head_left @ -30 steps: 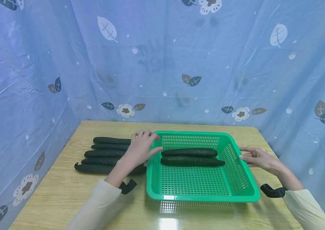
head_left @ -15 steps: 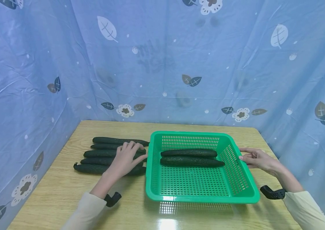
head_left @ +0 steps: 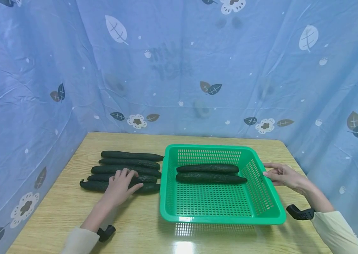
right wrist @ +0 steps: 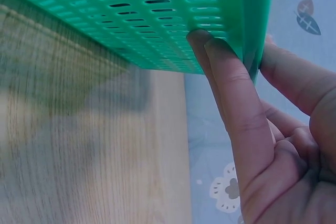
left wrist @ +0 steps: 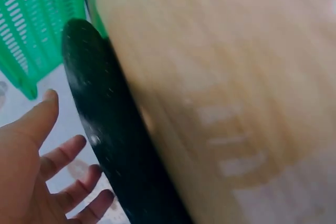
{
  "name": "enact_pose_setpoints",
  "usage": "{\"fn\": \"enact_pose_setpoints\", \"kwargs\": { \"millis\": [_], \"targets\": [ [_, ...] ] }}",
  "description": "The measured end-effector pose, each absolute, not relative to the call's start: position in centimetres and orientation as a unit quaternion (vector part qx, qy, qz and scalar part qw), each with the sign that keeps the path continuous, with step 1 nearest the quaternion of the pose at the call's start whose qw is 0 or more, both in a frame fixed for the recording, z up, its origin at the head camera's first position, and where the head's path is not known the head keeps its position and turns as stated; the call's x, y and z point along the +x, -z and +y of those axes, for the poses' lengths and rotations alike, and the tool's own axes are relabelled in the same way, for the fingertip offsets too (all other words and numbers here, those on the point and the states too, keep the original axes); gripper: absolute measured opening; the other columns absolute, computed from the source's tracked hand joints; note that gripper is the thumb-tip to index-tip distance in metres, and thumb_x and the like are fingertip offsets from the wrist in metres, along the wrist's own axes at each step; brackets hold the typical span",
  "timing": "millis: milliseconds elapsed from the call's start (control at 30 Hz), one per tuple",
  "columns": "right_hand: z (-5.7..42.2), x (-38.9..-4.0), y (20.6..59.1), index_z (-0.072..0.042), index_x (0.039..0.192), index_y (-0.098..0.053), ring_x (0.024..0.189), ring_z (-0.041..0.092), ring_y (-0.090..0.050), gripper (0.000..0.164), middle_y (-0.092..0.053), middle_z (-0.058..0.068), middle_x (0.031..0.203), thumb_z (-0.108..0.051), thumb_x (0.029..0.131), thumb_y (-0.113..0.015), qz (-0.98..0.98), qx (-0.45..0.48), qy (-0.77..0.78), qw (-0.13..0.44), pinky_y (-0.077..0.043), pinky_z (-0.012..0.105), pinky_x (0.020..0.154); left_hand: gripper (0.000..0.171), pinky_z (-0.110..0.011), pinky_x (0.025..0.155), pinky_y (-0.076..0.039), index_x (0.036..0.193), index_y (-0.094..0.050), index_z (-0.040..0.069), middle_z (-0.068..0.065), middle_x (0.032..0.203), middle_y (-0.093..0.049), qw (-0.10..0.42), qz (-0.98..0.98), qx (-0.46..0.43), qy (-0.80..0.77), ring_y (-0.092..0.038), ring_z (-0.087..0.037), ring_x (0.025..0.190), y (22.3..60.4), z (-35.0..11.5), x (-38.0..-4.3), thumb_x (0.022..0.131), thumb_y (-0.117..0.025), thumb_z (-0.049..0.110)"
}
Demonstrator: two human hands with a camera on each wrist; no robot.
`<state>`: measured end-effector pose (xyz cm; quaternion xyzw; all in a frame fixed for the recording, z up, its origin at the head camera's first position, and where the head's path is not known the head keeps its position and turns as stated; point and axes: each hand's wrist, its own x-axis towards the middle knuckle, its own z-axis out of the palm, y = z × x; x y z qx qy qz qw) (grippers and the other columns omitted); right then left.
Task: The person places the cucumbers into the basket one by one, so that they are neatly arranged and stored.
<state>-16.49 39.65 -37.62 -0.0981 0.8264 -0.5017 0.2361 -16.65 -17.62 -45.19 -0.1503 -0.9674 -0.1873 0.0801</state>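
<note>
My left hand [head_left: 118,188] hovers over the near end of a row of dark green cucumbers [head_left: 125,170] lying side by side at the table's left. In the left wrist view its fingers are spread beside the nearest cucumber [left wrist: 121,129], and none is curled round it. My right hand [head_left: 288,177] pinches the right rim of a green plastic basket [head_left: 223,219]. The right wrist view has the thumb on one side of that rim and fingertips [right wrist: 228,59] against the slotted outer wall. Two cucumbers [head_left: 211,178] lie in the basket, toward its far side.
A wooden table [head_left: 58,215] carries everything. Blue patterned curtains [head_left: 179,70] enclose it at the back and both sides. The left ends of the cucumbers lie near the table's left edge, and the right ends reach close to the basket.
My left hand has drawn back from the basket's left rim, moving left and nearer over the cucumber row. The right hand keeps its hold, and the basket stays practically in place.
</note>
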Motion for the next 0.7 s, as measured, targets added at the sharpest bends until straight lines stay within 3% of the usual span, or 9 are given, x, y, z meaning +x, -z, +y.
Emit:
{"fn": "enact_pose_setpoints", "kwargs": {
  "millis": [500, 700],
  "targets": [
    [39.6, -16.4, 37.7, 0.015, 0.142, -0.004, 0.094, 0.015, -0.065, 0.069, -0.065, 0.009, 0.106, -0.018, 0.099, -0.046, 0.821, -0.104, 0.510, 0.234, -0.052, 0.030, 0.083, 0.047, -0.060, 0.088, -0.025, 0.113, -0.055, 0.024, -0.005, 0.113, -0.048, 0.055, -0.974, -0.149, 0.163, -0.040, -0.033, 0.109, 46.6, -21.3, -15.3, 0.079, -0.064, 0.055],
    [39.6, -16.3, 37.7, 0.016, 0.141, -0.003, 0.095, 0.015, -0.066, 0.069, -0.065, 0.009, 0.107, -0.018, 0.099, -0.046, 0.819, -0.107, 0.512, 0.236, -0.052, 0.031, 0.083, 0.046, -0.060, 0.086, -0.029, 0.112, -0.052, 0.023, -0.005, 0.110, -0.045, 0.076, -0.975, -0.172, 0.121, -0.040, -0.034, 0.107, 47.4, -21.5, -15.7, 0.078, -0.069, 0.048]
  ]
}}
